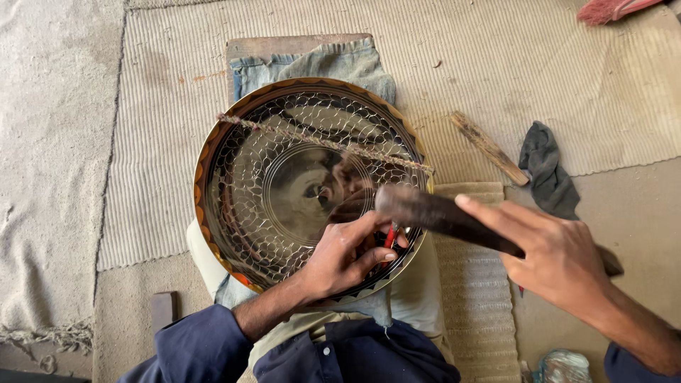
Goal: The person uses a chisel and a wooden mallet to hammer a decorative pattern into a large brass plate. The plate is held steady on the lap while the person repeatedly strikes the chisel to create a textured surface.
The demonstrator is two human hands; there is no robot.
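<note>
A round shiny metal plate (269, 142) with an engraved net pattern and an orange rim lies on cloth in front of me. My left hand (344, 255) rests on its lower right part and pinches a small red-handled tool (390, 236) against the surface. My right hand (560, 259) grips a dark wooden hammer (433, 211) whose blurred head hovers just above that tool. A frayed cord (319, 142) stretches across the plate from upper left to right.
The plate sits on blue denim cloth (333, 62) over a wooden board (284, 44) on woven matting. A wooden stick (489, 149) and a dark grey rag (550, 174) lie to the right. A red brush (610, 8) lies at the top right.
</note>
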